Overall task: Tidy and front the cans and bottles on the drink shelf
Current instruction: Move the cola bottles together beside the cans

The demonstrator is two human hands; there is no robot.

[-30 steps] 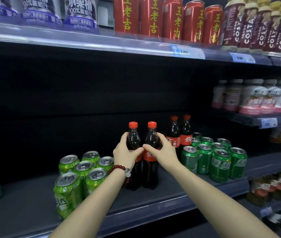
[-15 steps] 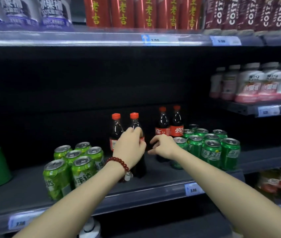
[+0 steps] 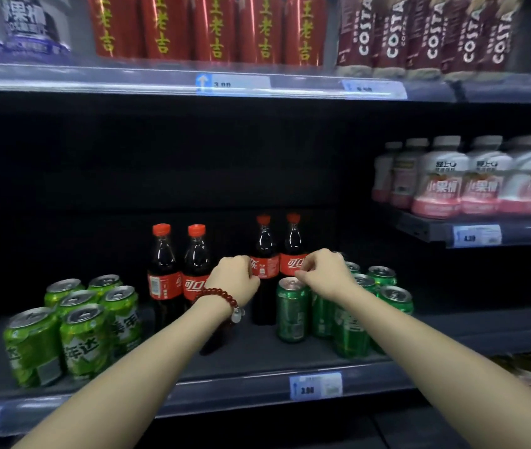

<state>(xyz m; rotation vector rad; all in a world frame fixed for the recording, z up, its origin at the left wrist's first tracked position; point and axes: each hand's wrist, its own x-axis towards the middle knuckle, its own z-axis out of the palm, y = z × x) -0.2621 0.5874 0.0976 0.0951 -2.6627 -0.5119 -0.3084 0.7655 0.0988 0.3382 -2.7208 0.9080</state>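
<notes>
Standing upright: rear cola bottles [image 3: 278, 270]

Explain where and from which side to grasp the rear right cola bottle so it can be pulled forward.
Grip the rear right cola bottle at its labelled middle, coming from the front. It stands upright; green cans block its base and crowd its right side, and a twin bottle is close on its left.
</notes>
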